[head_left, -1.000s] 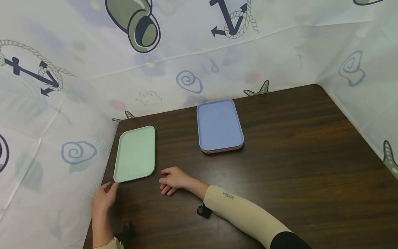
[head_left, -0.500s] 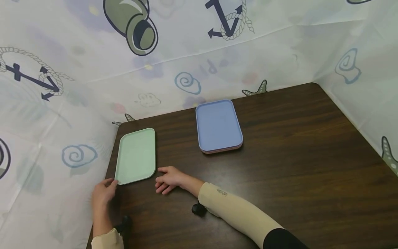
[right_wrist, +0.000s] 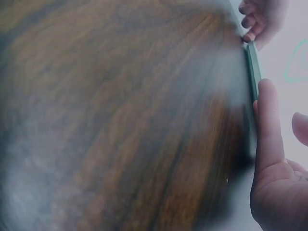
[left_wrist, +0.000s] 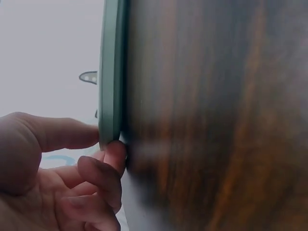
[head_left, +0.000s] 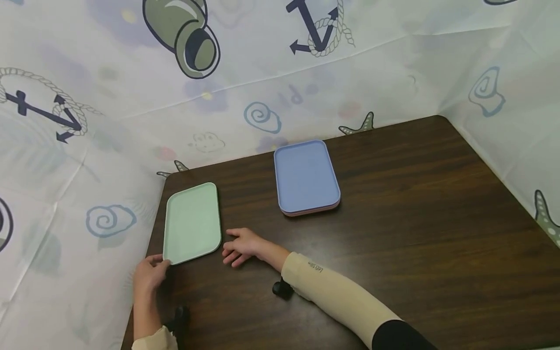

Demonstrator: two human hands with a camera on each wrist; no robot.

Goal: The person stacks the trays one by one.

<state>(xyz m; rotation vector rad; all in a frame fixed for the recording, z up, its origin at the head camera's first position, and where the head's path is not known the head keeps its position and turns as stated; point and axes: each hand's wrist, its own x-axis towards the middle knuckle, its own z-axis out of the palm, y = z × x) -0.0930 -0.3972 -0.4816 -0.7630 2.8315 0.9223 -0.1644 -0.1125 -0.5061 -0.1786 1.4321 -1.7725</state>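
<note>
A pale green tray [head_left: 192, 222] lies at the left end of the dark wooden table. My left hand [head_left: 149, 274] pinches its near left corner; in the left wrist view the thumb [left_wrist: 72, 133] lies on the rim, with a fingertip beneath it. Just off the tray's right side, my right hand [head_left: 242, 245] hovers with fingers loosely extended, holding nothing. The right wrist view shows that hand's outstretched finger [right_wrist: 269, 120] in line with the tray edge [right_wrist: 254, 72]; whether they touch cannot be told there.
A blue tray [head_left: 307, 176] tops a neat stack near the table's back edge, with reddish trays [head_left: 311, 212] showing beneath. Printed cloth [head_left: 258, 73] hangs close along the back and both sides of the table [head_left: 415, 233].
The green tray has shifted slightly toward me and to the right, its near left corner now between my left thumb and fingers. My right hand has stayed near the tray's right side.
</note>
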